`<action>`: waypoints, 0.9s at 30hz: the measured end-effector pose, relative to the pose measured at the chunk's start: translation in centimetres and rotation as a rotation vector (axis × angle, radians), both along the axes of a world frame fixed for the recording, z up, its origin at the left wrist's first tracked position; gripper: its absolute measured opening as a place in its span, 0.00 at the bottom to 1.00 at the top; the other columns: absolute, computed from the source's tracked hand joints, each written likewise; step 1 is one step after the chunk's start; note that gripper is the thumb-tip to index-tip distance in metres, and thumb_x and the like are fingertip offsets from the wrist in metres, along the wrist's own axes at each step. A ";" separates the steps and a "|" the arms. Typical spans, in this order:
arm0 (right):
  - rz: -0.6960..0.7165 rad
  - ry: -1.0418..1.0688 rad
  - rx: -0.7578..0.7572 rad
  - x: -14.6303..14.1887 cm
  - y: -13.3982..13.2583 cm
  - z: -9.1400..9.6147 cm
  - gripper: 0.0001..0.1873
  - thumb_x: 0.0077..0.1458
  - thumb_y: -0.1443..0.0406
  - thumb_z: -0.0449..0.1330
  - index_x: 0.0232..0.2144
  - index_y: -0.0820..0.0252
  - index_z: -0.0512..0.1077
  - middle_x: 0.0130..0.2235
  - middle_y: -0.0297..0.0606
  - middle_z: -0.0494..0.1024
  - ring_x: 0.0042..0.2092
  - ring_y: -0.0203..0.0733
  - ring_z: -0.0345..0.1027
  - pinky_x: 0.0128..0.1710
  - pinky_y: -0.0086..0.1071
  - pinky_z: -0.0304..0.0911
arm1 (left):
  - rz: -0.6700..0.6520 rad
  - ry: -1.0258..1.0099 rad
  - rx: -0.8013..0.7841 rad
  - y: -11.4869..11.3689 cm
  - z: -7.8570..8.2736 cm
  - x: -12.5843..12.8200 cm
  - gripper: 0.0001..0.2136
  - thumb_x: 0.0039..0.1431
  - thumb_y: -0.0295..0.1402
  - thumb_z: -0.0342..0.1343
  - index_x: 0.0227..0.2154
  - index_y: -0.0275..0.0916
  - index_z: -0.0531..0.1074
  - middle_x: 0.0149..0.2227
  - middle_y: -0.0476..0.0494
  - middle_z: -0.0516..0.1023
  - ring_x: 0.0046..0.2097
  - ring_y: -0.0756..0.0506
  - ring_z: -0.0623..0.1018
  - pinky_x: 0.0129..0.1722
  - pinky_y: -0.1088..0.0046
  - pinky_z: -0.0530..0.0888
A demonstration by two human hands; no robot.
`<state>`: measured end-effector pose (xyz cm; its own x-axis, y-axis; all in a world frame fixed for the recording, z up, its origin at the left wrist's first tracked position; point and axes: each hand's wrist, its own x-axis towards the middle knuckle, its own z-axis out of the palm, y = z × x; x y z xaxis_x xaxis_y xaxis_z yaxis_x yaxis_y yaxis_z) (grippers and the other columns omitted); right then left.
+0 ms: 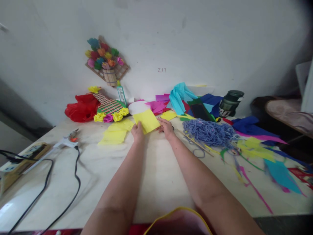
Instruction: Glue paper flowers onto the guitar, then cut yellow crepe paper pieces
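A square sheet of yellow crepe paper (pixel 147 121) is held up over the table in front of me. My left hand (pixel 137 131) pinches its lower left edge, thumb on top. At the right corner, my right hand (pixel 166 128) has its fingers closed on the same sheet. A small dark loop (pixel 173 128) shows beside the right hand; its kind is not clear. More yellow paper pieces (pixel 113 135) lie flat just left of my left hand. Right of my right hand sits a tangled heap of blue-purple yarn (pixel 209 132), with a thin stick (pixel 195 143) in front.
At left lie a white glue gun (pixel 67 142), its black cord (pixel 77 176) and a power strip (pixel 26 156). Behind stand a stick craft with paper flowers (pixel 110 109), red crepe paper (pixel 81 109), a glue tube (pixel 121 94) and a dark jar (pixel 231 102). Coloured scraps (pixel 281 174) cover the right side.
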<state>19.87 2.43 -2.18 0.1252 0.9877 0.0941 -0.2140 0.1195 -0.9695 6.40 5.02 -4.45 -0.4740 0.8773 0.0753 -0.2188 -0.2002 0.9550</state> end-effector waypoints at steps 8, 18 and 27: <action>0.047 0.038 0.026 0.1 -0.2 0.0 0.22 0.41 0.70 0.50 0.42 0.66 0.67 0.22 0.32 0.73 0.19 0.33 0.68 0.14 0.22 0.56 | 0.016 -0.036 0.046 0.7 -0.6 -0.2 0.15 0.42 0.45 0.54 0.21 0.35 0.65 0.20 0.50 0.67 0.24 0.52 0.69 0.25 0.76 0.65; 0.007 -0.068 0.068 0.1 0.5 -0.8 0.24 0.40 0.69 0.54 0.44 0.64 0.67 0.22 0.29 0.72 0.21 0.32 0.67 0.15 0.21 0.57 | -0.017 -0.068 0.049 1.1 -1.0 -0.2 0.16 0.41 0.45 0.55 0.23 0.35 0.66 0.21 0.50 0.69 0.26 0.51 0.71 0.26 0.75 0.66; -0.054 -0.337 0.360 0.4 1.2 -1.7 0.37 0.39 0.73 0.54 0.56 0.59 0.56 0.41 0.36 0.74 0.38 0.36 0.69 0.38 0.29 0.66 | -0.242 -0.101 0.024 -0.4 0.0 0.0 0.17 0.39 0.45 0.57 0.26 0.34 0.69 0.24 0.44 0.72 0.26 0.48 0.72 0.27 0.73 0.68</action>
<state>20.24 3.58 -3.89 0.0790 0.8781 0.4719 0.1196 0.4616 -0.8790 6.44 4.60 -4.45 -0.2567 0.9646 0.0605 -0.3568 -0.1527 0.9216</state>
